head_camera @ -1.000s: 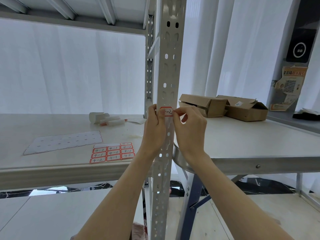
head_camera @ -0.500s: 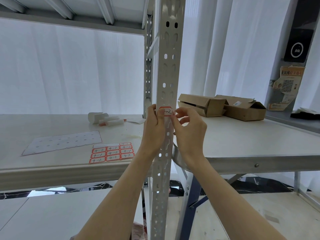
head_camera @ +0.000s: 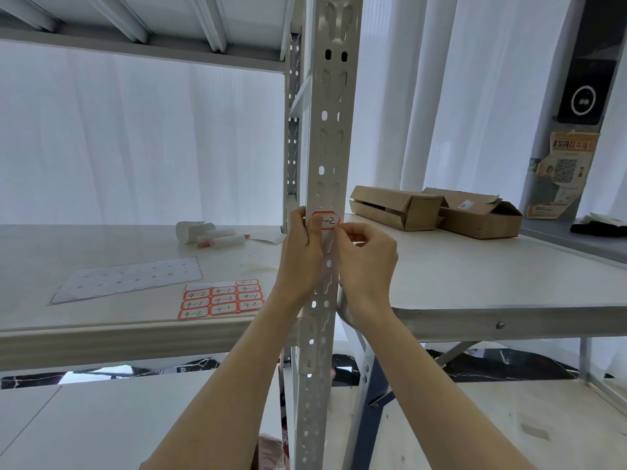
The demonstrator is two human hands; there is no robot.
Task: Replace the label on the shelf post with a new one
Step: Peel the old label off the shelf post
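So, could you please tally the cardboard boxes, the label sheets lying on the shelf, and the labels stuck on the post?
Cardboard boxes: 2
Label sheets: 2
Label on the post: 1
Total: 5

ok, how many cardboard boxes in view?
2 boxes, both on the right table: one beside the post, the other just right of it. None visible elsewhere.

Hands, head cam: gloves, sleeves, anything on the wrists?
Left hand and right hand: bare, no gloves, no rings visible. Forearms bare down to the frame edge; no sleeves, watch or bands in view.
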